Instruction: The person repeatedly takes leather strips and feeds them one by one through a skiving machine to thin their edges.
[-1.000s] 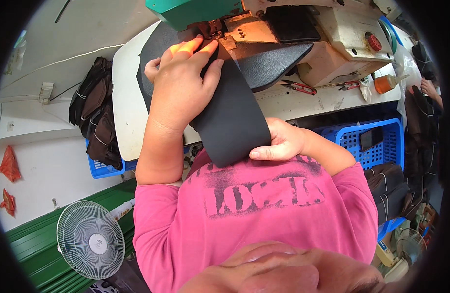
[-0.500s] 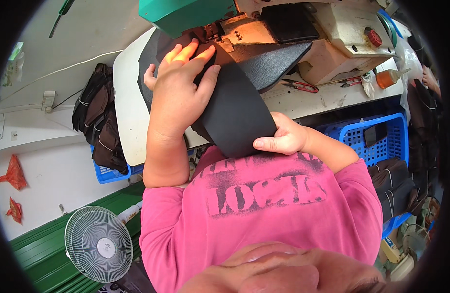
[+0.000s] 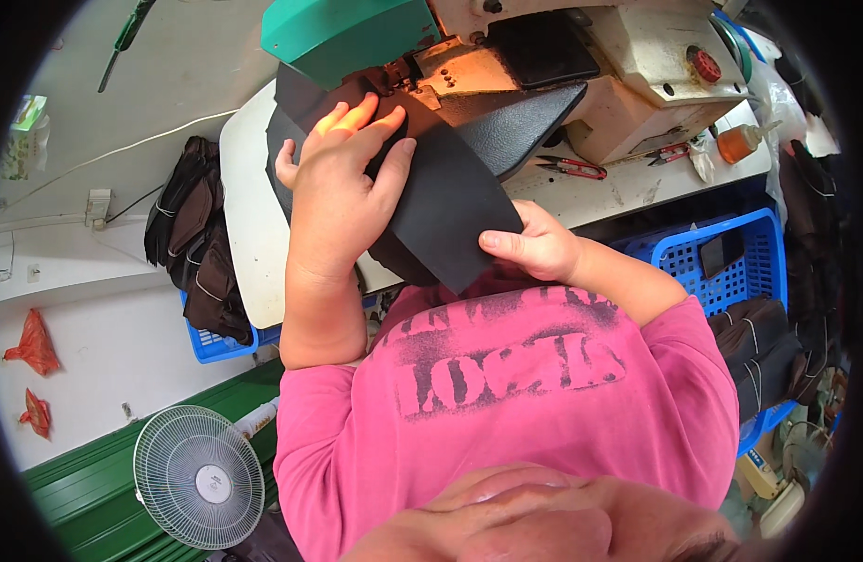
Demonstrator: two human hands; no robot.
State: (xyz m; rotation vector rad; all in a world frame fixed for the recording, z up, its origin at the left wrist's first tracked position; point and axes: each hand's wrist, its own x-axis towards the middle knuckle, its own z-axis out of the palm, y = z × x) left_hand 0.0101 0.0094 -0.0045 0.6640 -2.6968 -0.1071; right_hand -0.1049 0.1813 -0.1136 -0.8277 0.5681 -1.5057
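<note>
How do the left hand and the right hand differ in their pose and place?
The left hand lies palm down and spread on the black material; the right hand grips its edge. The left hand is beside the green machine part, while the right hand is nearer the pink shirt. Both are bare and touch black material.

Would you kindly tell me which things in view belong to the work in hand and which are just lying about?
In the work:
black material, under the left hand and held by the right hand
green machine head, near the left hand

Seemingly just about, untouched:
red-handled snips
orange bottle
fan
</note>
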